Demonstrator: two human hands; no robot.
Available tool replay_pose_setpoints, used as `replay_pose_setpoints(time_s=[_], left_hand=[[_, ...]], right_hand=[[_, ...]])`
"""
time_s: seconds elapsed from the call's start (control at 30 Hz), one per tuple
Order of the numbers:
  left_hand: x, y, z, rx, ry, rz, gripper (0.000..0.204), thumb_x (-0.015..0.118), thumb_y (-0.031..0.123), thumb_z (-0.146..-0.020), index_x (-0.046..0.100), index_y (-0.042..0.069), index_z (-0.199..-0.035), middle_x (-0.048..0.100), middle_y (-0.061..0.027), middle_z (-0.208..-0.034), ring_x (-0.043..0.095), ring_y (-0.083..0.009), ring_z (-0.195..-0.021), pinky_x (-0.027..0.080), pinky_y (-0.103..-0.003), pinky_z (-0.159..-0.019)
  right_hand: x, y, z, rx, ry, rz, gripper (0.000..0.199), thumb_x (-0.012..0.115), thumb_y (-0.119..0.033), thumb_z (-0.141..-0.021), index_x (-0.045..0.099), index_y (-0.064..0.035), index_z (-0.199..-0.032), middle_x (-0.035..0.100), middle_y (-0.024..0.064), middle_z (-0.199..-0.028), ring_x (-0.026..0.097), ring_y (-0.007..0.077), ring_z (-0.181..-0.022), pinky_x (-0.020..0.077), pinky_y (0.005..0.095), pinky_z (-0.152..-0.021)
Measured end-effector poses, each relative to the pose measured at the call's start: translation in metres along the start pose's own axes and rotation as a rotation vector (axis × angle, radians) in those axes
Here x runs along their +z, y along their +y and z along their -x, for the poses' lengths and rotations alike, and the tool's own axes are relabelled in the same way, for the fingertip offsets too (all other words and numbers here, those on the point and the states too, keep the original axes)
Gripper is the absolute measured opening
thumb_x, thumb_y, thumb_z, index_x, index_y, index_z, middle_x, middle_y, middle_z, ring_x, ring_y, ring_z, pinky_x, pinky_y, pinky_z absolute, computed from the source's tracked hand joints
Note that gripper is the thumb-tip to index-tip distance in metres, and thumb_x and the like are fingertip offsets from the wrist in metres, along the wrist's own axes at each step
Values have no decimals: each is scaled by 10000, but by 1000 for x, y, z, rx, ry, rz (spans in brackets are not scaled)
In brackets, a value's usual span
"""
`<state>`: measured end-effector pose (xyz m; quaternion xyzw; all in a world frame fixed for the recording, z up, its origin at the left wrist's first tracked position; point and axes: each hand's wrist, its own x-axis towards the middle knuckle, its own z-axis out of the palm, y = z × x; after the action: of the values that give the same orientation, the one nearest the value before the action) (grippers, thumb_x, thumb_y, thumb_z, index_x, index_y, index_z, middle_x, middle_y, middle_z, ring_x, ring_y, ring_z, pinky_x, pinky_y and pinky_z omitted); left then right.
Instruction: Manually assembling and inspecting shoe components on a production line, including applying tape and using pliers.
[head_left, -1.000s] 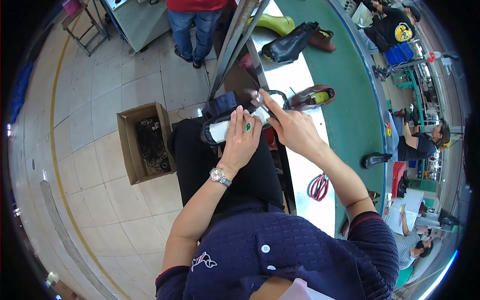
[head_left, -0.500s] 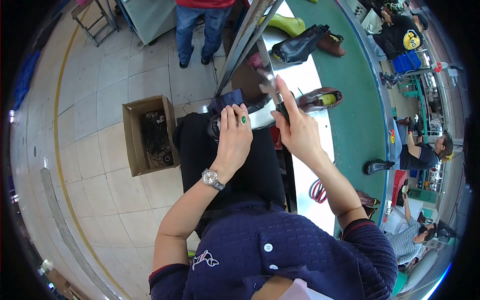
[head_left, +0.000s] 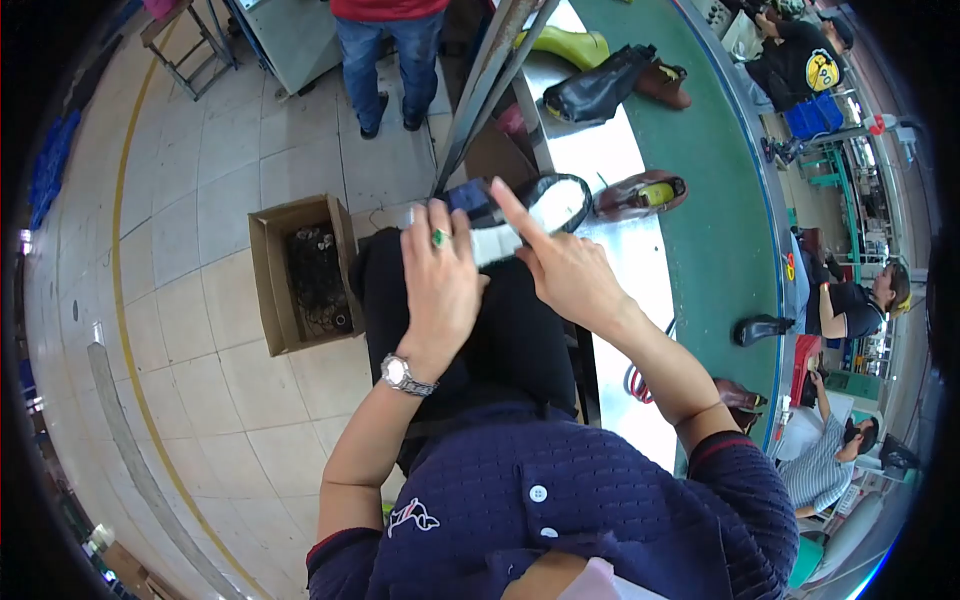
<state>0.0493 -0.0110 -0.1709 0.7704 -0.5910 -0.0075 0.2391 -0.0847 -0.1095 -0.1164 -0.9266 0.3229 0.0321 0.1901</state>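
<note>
Head view: both hands' fingers pinch a dark shoe (head_left: 520,215) with white lining, left hand (head_left: 440,285), right hand (head_left: 565,270).

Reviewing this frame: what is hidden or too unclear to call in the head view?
- Shoe: its near part lies under the left hand and right hand, so its shape and the grip are unclear.
- Cardboard box: dark contents too small to identify.
- Person in jeans: upper body cut off by the top edge.
- Bench: near end hidden behind the right forearm.
</note>
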Motion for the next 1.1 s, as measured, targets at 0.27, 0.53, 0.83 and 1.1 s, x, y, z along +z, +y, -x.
replay_pose_setpoints(time_s=[0.27,0.53,0.83,1.1], left_hand=[[18,-27,17,112,-22,164,669,769,87,-695,475,-90,-1269,528,-284,-1258,515,-416,-1181,451,-423,-1000],[-2,-47,4,167,-222,414,808,809,63,-637,424,-2,-1344,527,-194,-1308,508,-354,-1210,453,-401,-978],[-15,-12,89,-322,-220,784,1022,753,374,-789,133,-44,-1485,274,-273,-1486,320,-383,-1372,356,-388,-1081],[-14,-46,105,-410,114,359,344,536,288,-968,636,-41,-976,624,-172,-799,605,-360,-693,472,-401,-624]], right_hand=[[18,-7,-1,-95,125,-45,825,567,-63,-859,120,-208,-1537,620,192,-605,623,360,-523,487,449,-481],[7,12,14,17,-3,-149,784,552,-76,-881,131,-229,-1525,645,295,-879,615,479,-786,471,539,-712],[16,13,83,351,-301,-629,607,552,-140,-934,260,-71,-1462,678,176,-814,659,251,-559,525,385,-599],[15,-19,69,79,-403,-594,573,561,-166,-952,300,-110,-1459,673,160,-823,695,291,-733,534,379,-708]])
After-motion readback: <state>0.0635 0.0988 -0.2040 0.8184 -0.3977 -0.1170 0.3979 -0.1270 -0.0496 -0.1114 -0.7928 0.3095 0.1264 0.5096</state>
